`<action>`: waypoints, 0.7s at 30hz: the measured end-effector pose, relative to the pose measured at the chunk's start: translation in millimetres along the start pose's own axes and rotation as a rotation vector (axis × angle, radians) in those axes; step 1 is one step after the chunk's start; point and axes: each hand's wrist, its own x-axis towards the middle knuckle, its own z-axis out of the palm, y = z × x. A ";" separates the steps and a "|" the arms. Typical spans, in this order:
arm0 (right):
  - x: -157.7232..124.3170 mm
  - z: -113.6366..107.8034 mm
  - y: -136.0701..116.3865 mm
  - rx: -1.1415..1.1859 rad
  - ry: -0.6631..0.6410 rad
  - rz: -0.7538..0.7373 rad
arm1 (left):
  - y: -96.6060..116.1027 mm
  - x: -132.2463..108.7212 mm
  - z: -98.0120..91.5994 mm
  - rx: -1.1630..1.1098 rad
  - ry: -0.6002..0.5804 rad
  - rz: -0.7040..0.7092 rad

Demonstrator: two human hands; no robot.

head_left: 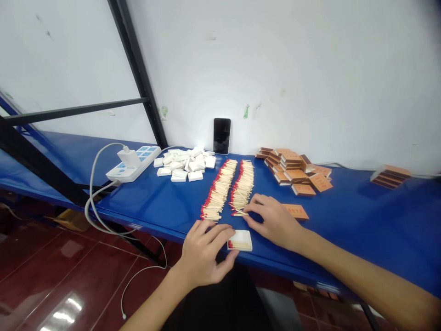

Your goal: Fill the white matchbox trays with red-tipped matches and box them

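Observation:
My left hand (207, 252) grips a white matchbox tray (245, 235) by its left end, thumb and fingers on either side, at the front edge of the blue table. Along the tray's near side lie several red-tipped matches (241, 245). My right hand (272, 219) is closed in a pinch on matches at the near end of the right-hand row of matches (242, 184); how many it holds I cannot tell. A second long row of matches (219, 188) runs beside it on the left. Close to the right hand lies an orange matchbox sleeve (296, 211), partly covered by it.
A heap of white matchbox trays (188, 162) sits back left, and orange matchbox sleeves (295, 175) are piled back right. More sleeves (391, 176) stand stacked farther right. A phone (222, 136) leans on the wall. At left are a power strip (134, 164), cables and a black frame post (139, 69).

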 end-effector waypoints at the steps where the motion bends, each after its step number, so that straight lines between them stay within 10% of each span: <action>1: -0.1 -0.2 0.0 0.000 -0.002 -0.002 | -0.1 0.0 0.0 -0.001 -0.002 -0.002; 21: -0.6 -11.4 -5.5 0.079 -0.015 -0.088 | 0.4 -0.1 -0.3 0.005 0.000 -0.002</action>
